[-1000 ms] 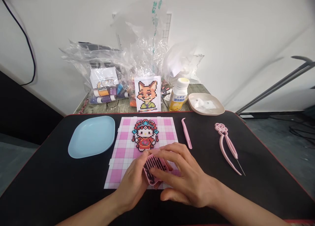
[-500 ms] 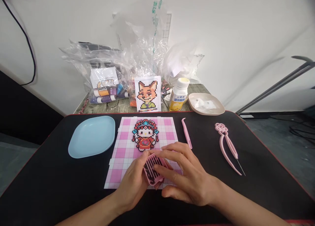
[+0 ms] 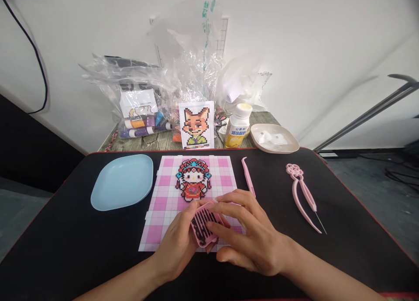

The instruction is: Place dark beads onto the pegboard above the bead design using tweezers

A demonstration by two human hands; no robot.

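My left hand (image 3: 178, 237) is closed around a small pink bead tray (image 3: 194, 234), tilted toward me over the near part of the pegboard. Dark beads lie in its ridged slots. Above the tray is my right hand (image 3: 250, 235), fingers apart, with one fingertip touching the slots among the beads. The pink-and-white checked pegboard (image 3: 153, 231) lies flat on the black mat. On its upper half stands a bead figure (image 3: 194, 181) of a white cat in a red robe and headdress. Pink tweezers (image 3: 249, 181) rest just right of the board.
A blue plate (image 3: 122, 183) lies left of the board. To the right is a pink pen-like tool with a needle tip (image 3: 304, 194). Behind stand a fox pattern card (image 3: 196, 125), a white bottle (image 3: 238, 125), a beige dish (image 3: 291, 146) and plastic bags of bead tubes (image 3: 137, 122).
My right hand's fingertip has shifted very slightly to the right over the slots. The left hand and the tray hold nearly still.
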